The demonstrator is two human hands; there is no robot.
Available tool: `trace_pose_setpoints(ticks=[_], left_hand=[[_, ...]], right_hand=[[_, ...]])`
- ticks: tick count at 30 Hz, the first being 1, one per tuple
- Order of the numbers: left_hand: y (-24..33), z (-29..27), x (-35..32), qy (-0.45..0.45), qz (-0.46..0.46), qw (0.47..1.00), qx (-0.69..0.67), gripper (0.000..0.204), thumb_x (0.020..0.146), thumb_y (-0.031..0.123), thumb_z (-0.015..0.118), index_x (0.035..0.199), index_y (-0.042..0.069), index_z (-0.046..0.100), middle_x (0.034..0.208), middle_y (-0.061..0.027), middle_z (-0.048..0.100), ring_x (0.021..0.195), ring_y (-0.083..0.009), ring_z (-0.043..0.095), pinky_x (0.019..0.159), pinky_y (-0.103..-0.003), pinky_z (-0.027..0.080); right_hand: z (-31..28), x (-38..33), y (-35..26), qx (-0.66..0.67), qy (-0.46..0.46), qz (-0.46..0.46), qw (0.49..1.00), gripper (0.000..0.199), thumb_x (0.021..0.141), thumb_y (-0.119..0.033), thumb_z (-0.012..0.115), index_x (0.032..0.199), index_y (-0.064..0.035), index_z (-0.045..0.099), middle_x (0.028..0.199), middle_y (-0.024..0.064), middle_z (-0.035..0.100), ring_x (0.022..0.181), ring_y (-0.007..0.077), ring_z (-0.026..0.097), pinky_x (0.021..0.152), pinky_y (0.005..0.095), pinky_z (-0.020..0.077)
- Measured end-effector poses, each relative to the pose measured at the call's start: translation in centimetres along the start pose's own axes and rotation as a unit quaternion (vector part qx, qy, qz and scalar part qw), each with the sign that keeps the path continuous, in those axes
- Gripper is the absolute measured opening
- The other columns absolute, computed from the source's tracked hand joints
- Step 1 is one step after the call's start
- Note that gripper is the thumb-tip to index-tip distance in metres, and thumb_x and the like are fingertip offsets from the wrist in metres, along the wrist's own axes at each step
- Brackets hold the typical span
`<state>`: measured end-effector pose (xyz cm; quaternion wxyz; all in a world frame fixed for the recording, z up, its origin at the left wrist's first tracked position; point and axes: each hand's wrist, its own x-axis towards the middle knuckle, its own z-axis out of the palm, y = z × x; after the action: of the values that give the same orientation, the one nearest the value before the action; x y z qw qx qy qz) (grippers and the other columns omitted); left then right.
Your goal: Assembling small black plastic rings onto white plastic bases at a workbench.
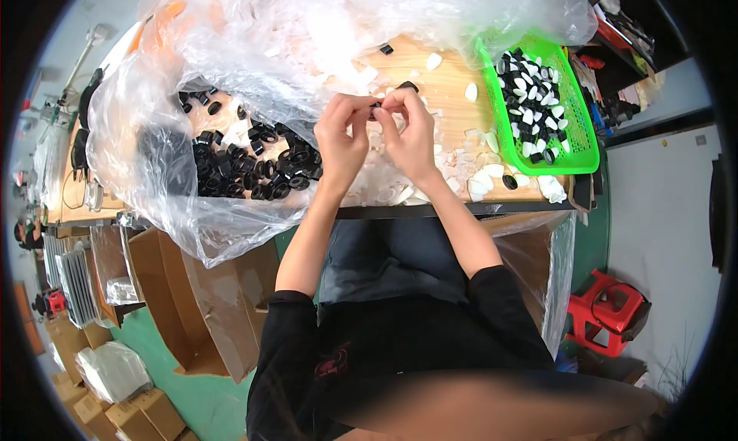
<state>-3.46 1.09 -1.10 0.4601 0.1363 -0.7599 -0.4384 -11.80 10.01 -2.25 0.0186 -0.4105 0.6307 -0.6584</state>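
Observation:
My left hand (341, 136) and my right hand (410, 132) meet over the table, fingertips pinched together on a small black part (376, 111). Fingers cover most of that part, so its exact shape is hard to make out. Just beyond my right fingers lies another black piece (408, 86). Left of my hands, a clear plastic bag (231, 219) lies spread with many black ring-like plastic parts (257, 168) in its opening. Small white and translucent pieces (400, 189) are scattered on the table under and around my hands.
A green plastic basket (586, 150) at the right holds black parts with white oval pieces. White ovals (471, 92) and a black part (510, 182) lie beside it on the wooden table (450, 70). Below are an open cardboard box (223, 310) and a red stool (607, 312).

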Motion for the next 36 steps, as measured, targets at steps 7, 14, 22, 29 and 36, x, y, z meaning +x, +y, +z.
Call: trace_pose_setpoints(ticks=[7,14,22,29,36], left_hand=[[2.9,4.2,-2.6,-0.161,0.065,0.983,0.063,0.050,0.083,0.009,0.069,0.128,-0.003,0.050,0.123,-0.0226,0.056,0.115,-0.0390,0.055,0.097,-0.046,0.047],[3.6,12.3,-7.8,-0.353,0.239,0.895,0.128,0.065,0.084,0.050,0.063,0.124,0.000,0.058,0.132,-0.0221,0.051,0.131,-0.0410,0.039,0.113,-0.056,0.023],[0.5,17.3,-4.1,-0.497,0.226,0.772,0.325,0.098,0.080,0.080,0.039,0.146,0.008,0.039,0.153,-0.0191,0.031,0.144,-0.0336,0.022,0.114,-0.061,0.006],[2.3,14.8,-2.8,-0.514,0.185,0.727,0.417,0.076,0.083,0.065,0.055,0.138,0.012,0.050,0.144,-0.0183,0.041,0.141,-0.0360,0.028,0.116,-0.057,0.010],[6.5,18.8,-5.8,-0.527,0.214,0.755,0.326,0.071,0.090,0.056,0.051,0.139,0.006,0.047,0.144,-0.0174,0.042,0.139,-0.0365,0.029,0.115,-0.054,0.016]], right_hand=[[-9.6,-1.3,-1.9,-0.295,0.151,-0.071,0.941,0.012,0.090,-0.004,0.062,0.100,-0.0003,0.067,0.107,0.0116,0.067,0.096,0.0236,0.063,0.086,0.0340,0.0489],[-20.1,-6.1,-3.9,-0.471,0.280,-0.040,0.836,0.015,0.095,-0.008,0.056,0.102,-0.0009,0.067,0.110,0.0133,0.067,0.100,0.0276,0.062,0.089,0.0365,0.0473],[-20.8,-10.2,-1.4,-0.403,0.191,0.197,0.873,0.027,0.091,-0.007,0.057,0.116,0.0005,0.053,0.094,0.0179,0.068,0.088,0.0245,0.066,0.075,0.0354,0.0507],[-24.6,-7.7,-0.2,0.079,0.297,0.182,0.934,0.022,0.092,-0.007,0.061,0.111,0.0023,0.055,0.097,0.0086,0.065,0.088,0.0157,0.063,0.082,0.0280,0.0507],[-26.5,-4.0,-1.8,0.170,0.292,0.127,0.932,0.018,0.091,-0.006,0.062,0.105,0.0033,0.056,0.092,0.0097,0.063,0.080,0.0164,0.062,0.078,0.0291,0.0511]])
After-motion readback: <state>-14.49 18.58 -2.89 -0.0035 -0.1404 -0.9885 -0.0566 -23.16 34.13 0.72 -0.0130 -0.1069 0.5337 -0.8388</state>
